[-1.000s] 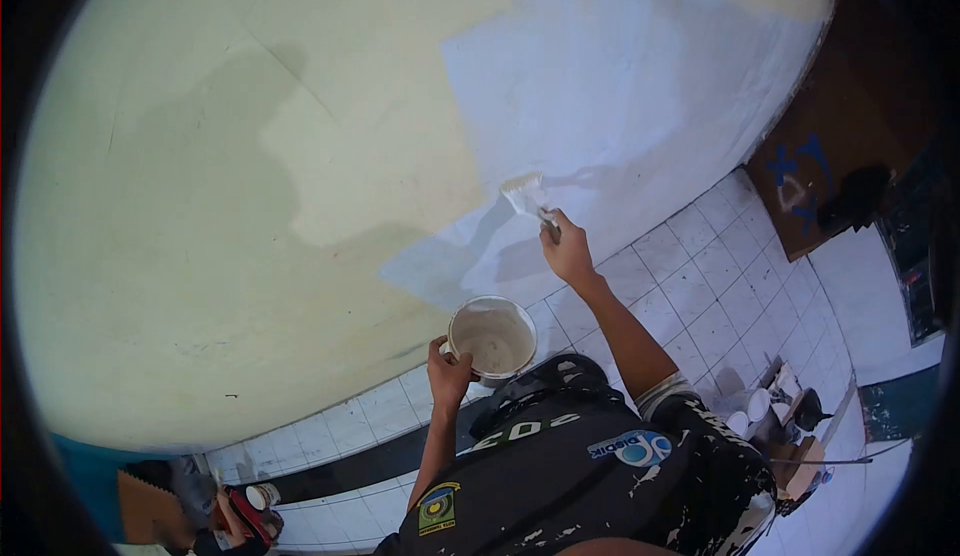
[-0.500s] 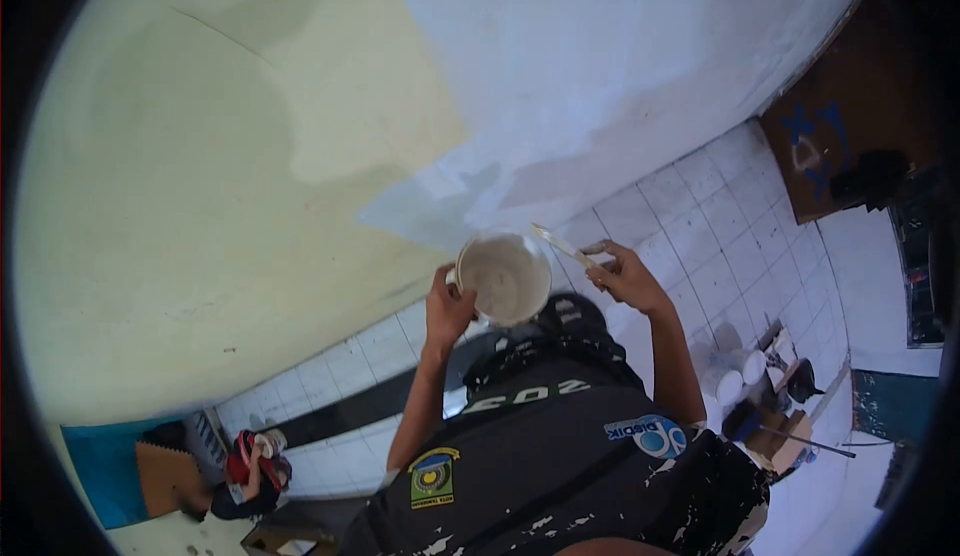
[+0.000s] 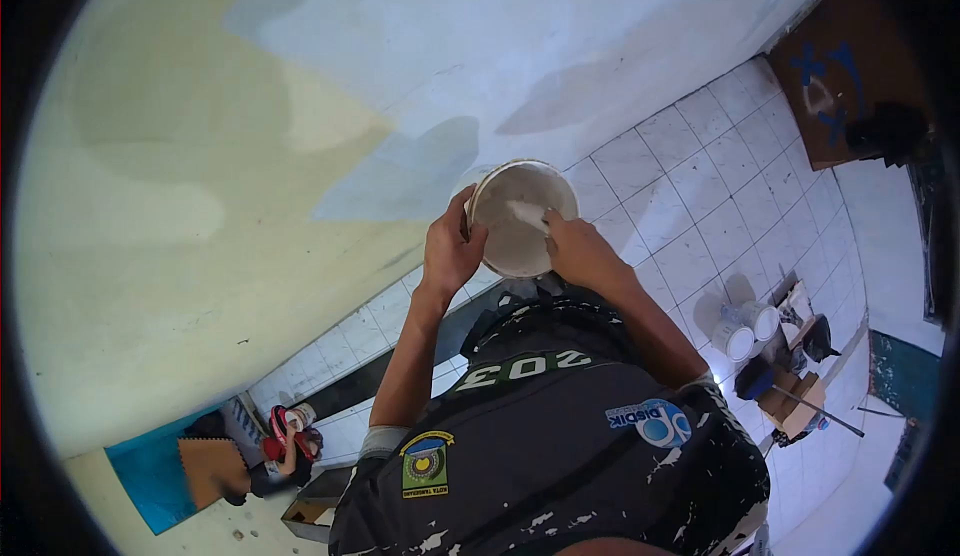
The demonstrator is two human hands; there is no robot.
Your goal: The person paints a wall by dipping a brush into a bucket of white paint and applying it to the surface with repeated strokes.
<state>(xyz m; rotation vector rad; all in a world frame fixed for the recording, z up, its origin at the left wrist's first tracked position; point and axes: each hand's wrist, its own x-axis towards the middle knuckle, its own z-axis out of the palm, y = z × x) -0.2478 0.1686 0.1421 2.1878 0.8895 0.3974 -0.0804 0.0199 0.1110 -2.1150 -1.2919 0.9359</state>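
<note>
Closest to me is my black, paint-flecked shirt [image 3: 560, 456]. Both arms reach out from it toward the wall. My left hand [image 3: 452, 251] is clamped on the left side of the small white paint pail [image 3: 505, 248], with the fingers curled over its rim. My right hand [image 3: 580, 253] is closed around the handle of the paintbrush [image 3: 527, 214], and that handle is mostly hidden under my fingers. The bristles lie inside the pail, near its right wall.

Half a second ago I held the brush outside the pail, angled across its right rim. A second ago it was laying paint on the wall. Now it is dipped in, and the right hand has closed up against the pail's edge. The pail also sits higher in my view, and its far rim overlaps the foot of the wall.

Beyond the pail is the wall [image 3: 300, 106], cream on the left and freshly pale blue-white on the right. The white tiled floor [image 3: 700, 186] lies open to the right of my hands. Farther right, two white paint cans [image 3: 745, 331] and some tools crowd the floor. A brown board [image 3: 850, 66] with blue marks leans at the far right. Far below on my left, another person [image 3: 285, 446] crouches beside a blue mat [image 3: 150, 466], well apart from me.
</note>
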